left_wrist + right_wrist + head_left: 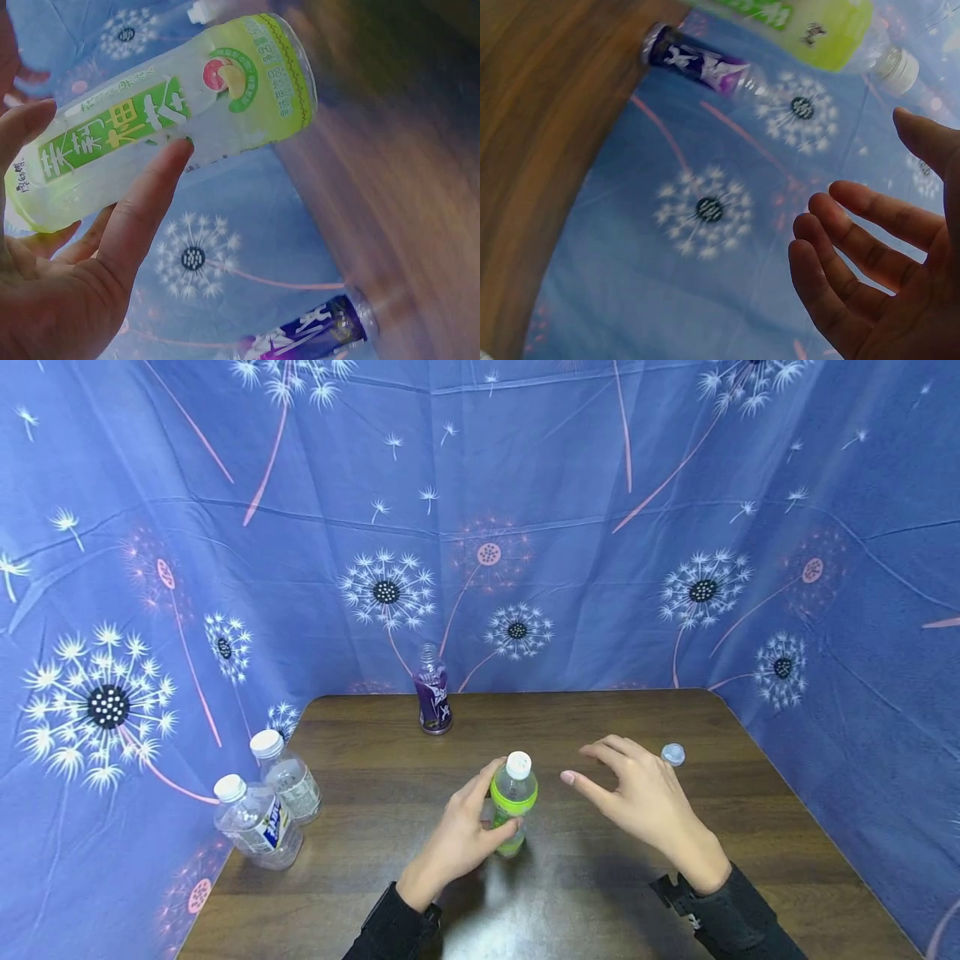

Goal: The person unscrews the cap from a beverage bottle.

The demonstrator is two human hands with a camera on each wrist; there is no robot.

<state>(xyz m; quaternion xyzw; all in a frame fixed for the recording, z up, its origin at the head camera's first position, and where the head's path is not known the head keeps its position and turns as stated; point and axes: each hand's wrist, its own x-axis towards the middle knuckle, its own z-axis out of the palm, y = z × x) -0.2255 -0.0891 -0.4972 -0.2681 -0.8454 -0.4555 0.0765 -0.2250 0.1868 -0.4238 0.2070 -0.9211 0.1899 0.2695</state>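
Observation:
My left hand (459, 841) holds a clear plastic drink bottle (508, 814) with a light green label, thumb on one side and fingers round the other. The bottle stands upright with a white cap (518, 765) on its mouth. Its label (120, 131) bears a grapefruit picture and large characters in the left wrist view. To the right of the bottle, my right hand (643, 789) hovers over the table, holding nothing. Its fingers are relaxed, with the thumb apart from them, and the bottle's cap (901, 71) lies just beyond the thumb tip in the right wrist view.
A purple-labelled bottle (433, 697) stands at the table's back edge. Two clear bottles with white caps, one in front (258, 827) and one behind (294, 785), stand at the left. A small pale round piece (672, 754) lies beyond my right hand. Blue dandelion-print cloth (570, 543) surrounds the wooden table (600, 718).

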